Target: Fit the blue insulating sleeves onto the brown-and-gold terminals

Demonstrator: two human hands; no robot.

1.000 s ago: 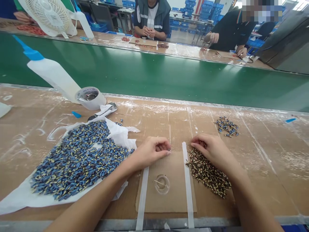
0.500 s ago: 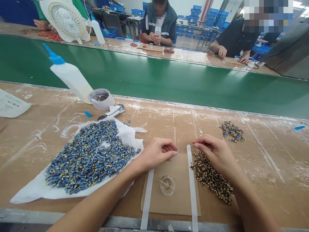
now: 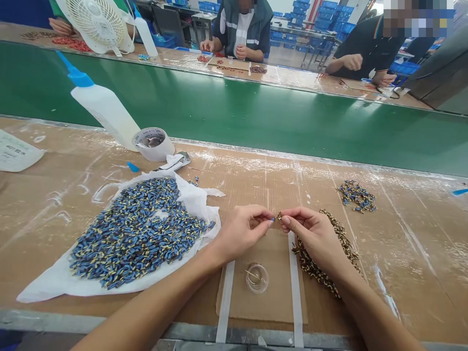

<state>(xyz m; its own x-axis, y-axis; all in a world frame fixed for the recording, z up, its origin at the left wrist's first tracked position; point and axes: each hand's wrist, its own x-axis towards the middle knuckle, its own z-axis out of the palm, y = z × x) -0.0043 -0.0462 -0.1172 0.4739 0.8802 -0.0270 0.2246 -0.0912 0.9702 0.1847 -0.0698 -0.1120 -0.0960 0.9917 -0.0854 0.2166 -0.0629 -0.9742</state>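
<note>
Left hand (image 3: pixel 243 231) pinches a blue piece (image 3: pixel 272 219) between thumb and forefinger; right hand (image 3: pixel 316 236) pinches a dark piece (image 3: pixel 279 216) just beside it, though whether the two pieces touch is too small to tell. Both are above the far edge of a board (image 3: pixel 263 307), which bears a clear cup (image 3: pixel 257 279) with a stick in it. Right of the board lies a dark pile (image 3: pixel 317 269); left, a blue pile (image 3: pixel 131 234) on white paper (image 3: pixel 47 288). Beyond that stand a tape roll (image 3: pixel 155 148) and a bottle (image 3: pixel 104 114).

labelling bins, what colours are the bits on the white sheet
The bits are blue, yellow and dark; best seen in the head view.
</note>
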